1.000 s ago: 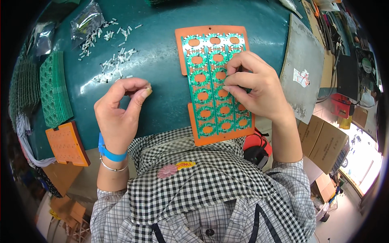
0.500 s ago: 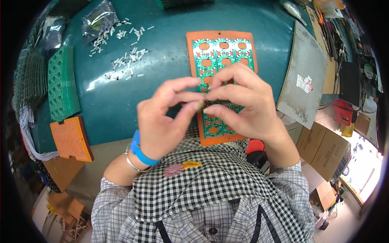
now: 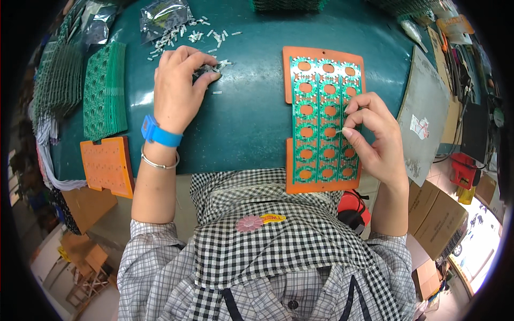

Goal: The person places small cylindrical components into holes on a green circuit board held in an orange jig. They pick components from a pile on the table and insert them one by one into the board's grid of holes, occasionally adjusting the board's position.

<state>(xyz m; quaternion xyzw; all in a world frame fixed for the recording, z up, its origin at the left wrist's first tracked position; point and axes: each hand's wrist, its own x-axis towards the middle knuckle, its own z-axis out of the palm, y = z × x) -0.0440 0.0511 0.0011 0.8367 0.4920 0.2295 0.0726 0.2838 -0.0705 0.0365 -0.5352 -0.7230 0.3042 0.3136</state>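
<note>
A green circuit board panel (image 3: pixel 318 122), with rows of oval openings, lies on an orange fixture plate (image 3: pixel 289 160) in front of me. Over the panel's right side, my right hand (image 3: pixel 376 136) pinches a small thin white component (image 3: pixel 339 131) between thumb and forefinger. Away to the left, my left hand (image 3: pixel 181 88) reaches down to loose white components (image 3: pixel 222 64) on the table. Its thumb and forefinger are apart among them, and the other fingertips are hidden behind the hand.
Green boards (image 3: pixel 104 91) stand stacked at the left, behind another orange plate (image 3: pixel 106 167). A clear plastic bag (image 3: pixel 165 20) lies beside more scattered components at the back. A grey sheet (image 3: pixel 425 112) leans at the right, with cardboard boxes (image 3: pixel 436 216) below it.
My hands were together over the panel and have parted. The left moved out to the loose components; the right stayed by the panel, now showing a component in its pinch. The view has shifted.
</note>
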